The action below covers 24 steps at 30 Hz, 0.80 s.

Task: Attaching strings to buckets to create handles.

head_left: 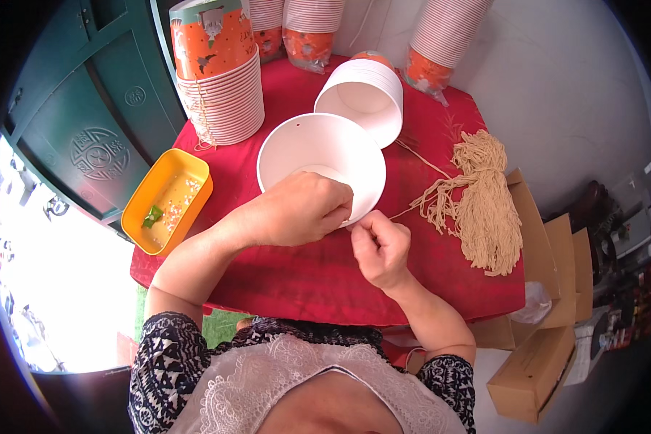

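Note:
A white paper bucket (pixel 275 159) stands on the table before me, its mouth tipped up toward me. A small dark hole shows in its wall near the far rim. My left hand (pixel 307 210) reaches over the near rim into the bucket, fingers curled closed; what they hold is hidden. Just outside that rim, on the right, my right hand (pixel 382 249) is closed in a pinch on a thin tan cord (pixel 403 213). The cord trails toward a thick bundle of tan cords (pixel 490 210), tied near its top, at the table's right.
Left of the bucket sits a yellow tub (pixel 139 206) with small bits inside. Nested orange-and-white buckets (pixel 224 101) rise behind it. More white buckets (pixel 394 90) lie on their side; wrapped stacks (pixel 441 50) line the back. Cardboard boxes (pixel 532 376) flank the red-covered table (pixel 318 286).

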Motion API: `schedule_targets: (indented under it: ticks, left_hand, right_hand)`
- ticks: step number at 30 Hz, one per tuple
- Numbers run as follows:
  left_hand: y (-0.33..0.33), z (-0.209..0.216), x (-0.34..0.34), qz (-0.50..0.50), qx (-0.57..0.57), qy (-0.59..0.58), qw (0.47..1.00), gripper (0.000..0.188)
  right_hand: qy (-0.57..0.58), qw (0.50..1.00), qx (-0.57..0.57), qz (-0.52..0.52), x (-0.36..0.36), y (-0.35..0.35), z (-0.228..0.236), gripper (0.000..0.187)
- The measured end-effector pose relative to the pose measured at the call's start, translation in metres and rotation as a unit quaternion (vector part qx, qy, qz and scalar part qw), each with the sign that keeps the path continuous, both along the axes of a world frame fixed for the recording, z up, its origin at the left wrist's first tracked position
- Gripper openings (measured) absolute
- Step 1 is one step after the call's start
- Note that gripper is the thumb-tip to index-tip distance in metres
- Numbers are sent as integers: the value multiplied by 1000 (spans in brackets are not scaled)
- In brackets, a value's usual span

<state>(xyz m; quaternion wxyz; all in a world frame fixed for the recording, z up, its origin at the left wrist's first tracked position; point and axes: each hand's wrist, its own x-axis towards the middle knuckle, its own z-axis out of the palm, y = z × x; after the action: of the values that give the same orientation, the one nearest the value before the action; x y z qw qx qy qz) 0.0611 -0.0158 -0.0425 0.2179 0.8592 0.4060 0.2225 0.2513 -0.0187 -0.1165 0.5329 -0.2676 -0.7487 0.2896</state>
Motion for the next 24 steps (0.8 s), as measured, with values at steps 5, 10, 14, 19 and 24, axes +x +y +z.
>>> schedule_targets:
  ticks: [5, 10, 14, 19, 24]
  left_hand:
    - [-5, -4, 5, 16, 37, -15, 999, 14]
    - [-11, 0, 6, 35, 31, 4, 999, 13]
    - [-14, 0, 0, 56, 35, 27, 997, 12]
    - [-9, -17, -13, 129, 58, 81, 987, 10]
    - [1, -65, -23, 192, 50, 73, 977, 13]
  right_hand:
    - [73, 914, -396, 53, 8, 9, 8, 40]
    - [125, 878, -448, 116, 12, 10, 14, 35]
    - [141, 869, -450, 152, 1, 13, 16, 27]
    - [101, 863, -444, 219, -12, 39, -4, 23]
    - [36, 873, -444, 196, -32, 52, -20, 25]
